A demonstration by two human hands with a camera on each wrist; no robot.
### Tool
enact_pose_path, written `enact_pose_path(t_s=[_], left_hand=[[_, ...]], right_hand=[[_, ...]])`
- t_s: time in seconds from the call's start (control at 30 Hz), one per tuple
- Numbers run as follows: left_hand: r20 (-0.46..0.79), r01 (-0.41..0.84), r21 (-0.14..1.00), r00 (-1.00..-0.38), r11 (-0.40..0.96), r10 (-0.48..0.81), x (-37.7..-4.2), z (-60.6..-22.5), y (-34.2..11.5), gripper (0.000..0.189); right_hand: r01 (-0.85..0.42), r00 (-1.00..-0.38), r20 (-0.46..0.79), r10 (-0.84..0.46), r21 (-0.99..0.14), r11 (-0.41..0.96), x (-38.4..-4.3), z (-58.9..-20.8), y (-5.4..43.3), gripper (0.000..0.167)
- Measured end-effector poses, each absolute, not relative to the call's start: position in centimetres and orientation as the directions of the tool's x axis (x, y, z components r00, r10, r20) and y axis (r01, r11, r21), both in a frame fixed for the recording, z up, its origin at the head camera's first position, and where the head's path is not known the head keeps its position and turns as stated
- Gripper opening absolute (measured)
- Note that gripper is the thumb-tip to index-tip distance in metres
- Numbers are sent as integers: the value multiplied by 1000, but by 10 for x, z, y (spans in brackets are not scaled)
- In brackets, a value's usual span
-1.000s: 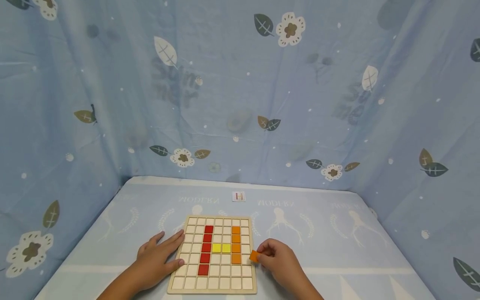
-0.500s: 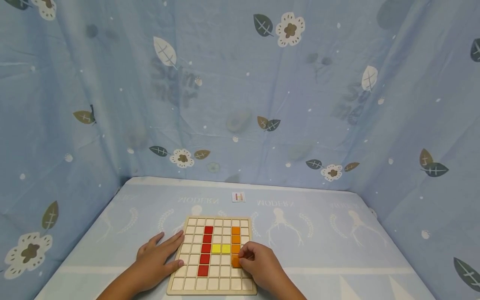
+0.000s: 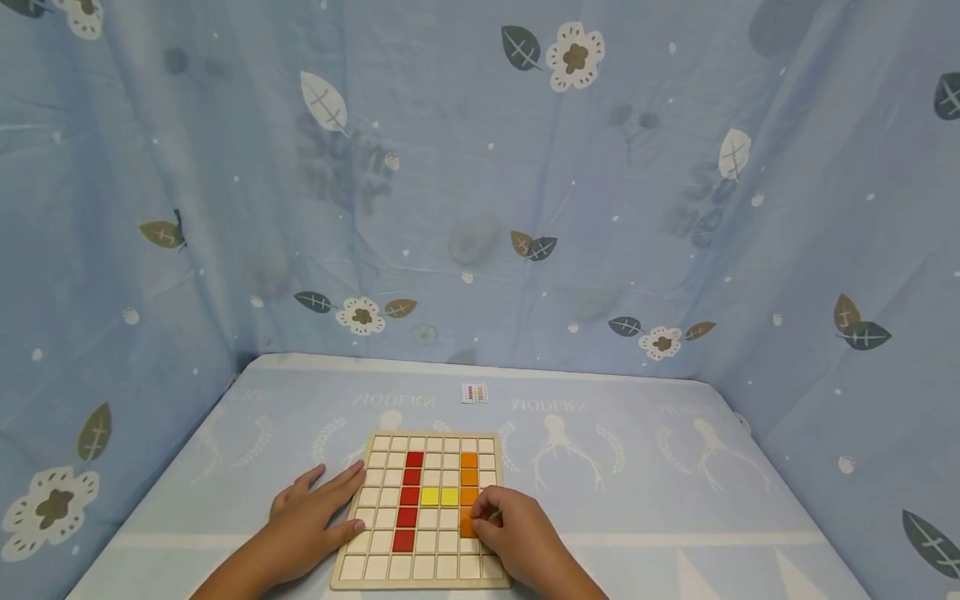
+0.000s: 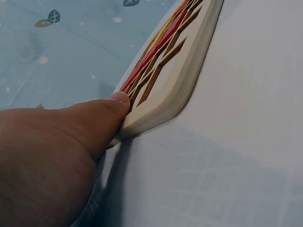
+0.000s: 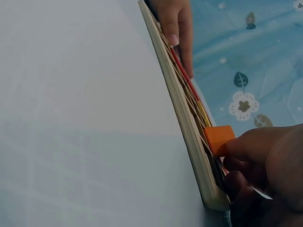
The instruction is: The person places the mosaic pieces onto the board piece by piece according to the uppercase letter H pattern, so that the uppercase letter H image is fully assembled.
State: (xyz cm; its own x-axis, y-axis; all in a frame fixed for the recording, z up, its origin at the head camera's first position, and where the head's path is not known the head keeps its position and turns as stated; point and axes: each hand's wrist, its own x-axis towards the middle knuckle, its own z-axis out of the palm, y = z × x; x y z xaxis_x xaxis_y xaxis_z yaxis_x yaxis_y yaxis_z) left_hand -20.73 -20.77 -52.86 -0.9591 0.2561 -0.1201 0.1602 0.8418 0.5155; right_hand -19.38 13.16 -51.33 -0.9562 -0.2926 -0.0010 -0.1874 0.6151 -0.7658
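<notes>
A wooden grid board with pale square cells lies flat on the table. Red tiles form a column at its left, two yellow tiles sit in the middle, and orange tiles run down the right. Between thumb and fingers, my right hand pinches another orange tile, tilted at the lower end of the orange column; its fingers partly cover that spot in the head view. My left hand rests along the board's left edge, fingers extended and thumb on the rim.
Beyond the board lies a small printed card with a coloured grid. A pale blue patterned cloth covers the table, and a blue floral curtain rises behind and at both sides.
My right hand has moved left from beside the board to over the orange column, bringing the pinched orange tile along. The left hand has stayed on the board's edge.
</notes>
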Motion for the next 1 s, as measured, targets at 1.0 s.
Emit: enact_pose_path(t_s=[1.0], left_hand=[[-112,163,518,-960,840,256,-207,-529,-207,90]], right_hand=[[-204,-928,-59,-368,-745,635,-190,-513,134,13]])
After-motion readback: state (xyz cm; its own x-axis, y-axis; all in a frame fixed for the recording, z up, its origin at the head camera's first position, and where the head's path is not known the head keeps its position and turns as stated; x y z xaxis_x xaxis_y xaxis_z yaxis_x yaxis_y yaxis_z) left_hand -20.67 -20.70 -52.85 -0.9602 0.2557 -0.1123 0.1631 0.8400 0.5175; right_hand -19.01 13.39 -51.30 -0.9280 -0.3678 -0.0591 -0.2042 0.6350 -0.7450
